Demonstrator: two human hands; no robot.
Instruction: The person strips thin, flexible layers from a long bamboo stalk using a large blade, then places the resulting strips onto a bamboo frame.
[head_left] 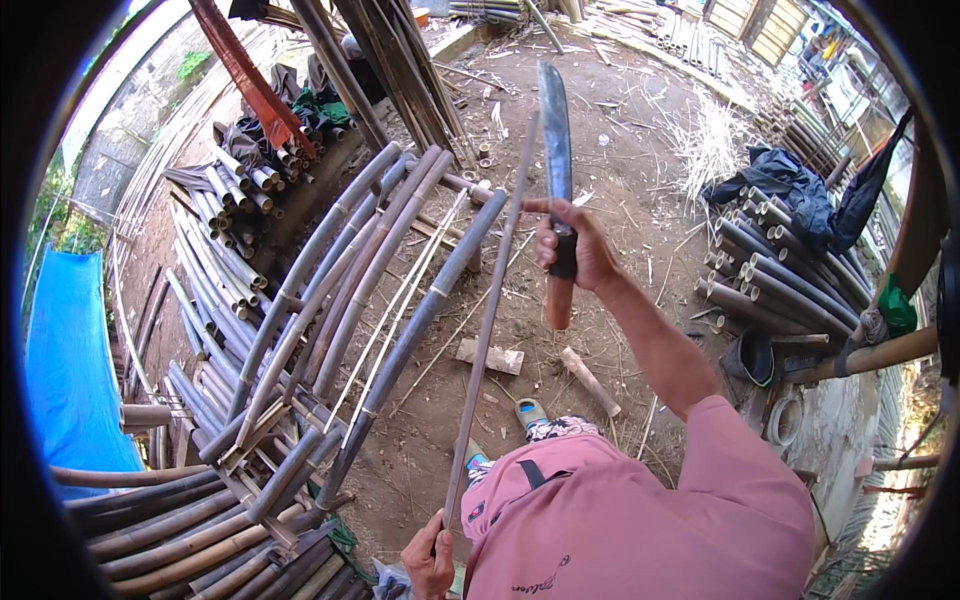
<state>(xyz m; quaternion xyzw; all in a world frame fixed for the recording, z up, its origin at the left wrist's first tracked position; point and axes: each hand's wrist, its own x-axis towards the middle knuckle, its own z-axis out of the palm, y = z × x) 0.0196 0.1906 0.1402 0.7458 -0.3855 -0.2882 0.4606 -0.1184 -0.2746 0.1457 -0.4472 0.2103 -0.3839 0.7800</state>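
Observation:
My right hand (pixel 583 245) is closed around the dark handle of a large machete (pixel 556 130), raised in front of me with its broad blade pointing up and away. Low in the view, my left hand (pixel 428 558) grips the near end of a long, thin brown bamboo strip (pixel 489 325). The strip slants upward and away from that hand, and its far end reaches up beside the blade. From this angle I cannot tell whether blade and strip touch. To the left of the strip stands a rack of bamboo poles (pixel 415 300), with two pale slats (pixel 405 300) lying along it.
Stacked bamboo poles (pixel 780 270) lie at the right under dark cloth (pixel 785 190). More cut poles (pixel 225 260) and a blue tarp (pixel 80 350) are on the left. A wood block (pixel 490 357) and a short bamboo piece (pixel 590 382) lie on the dirt floor near my feet.

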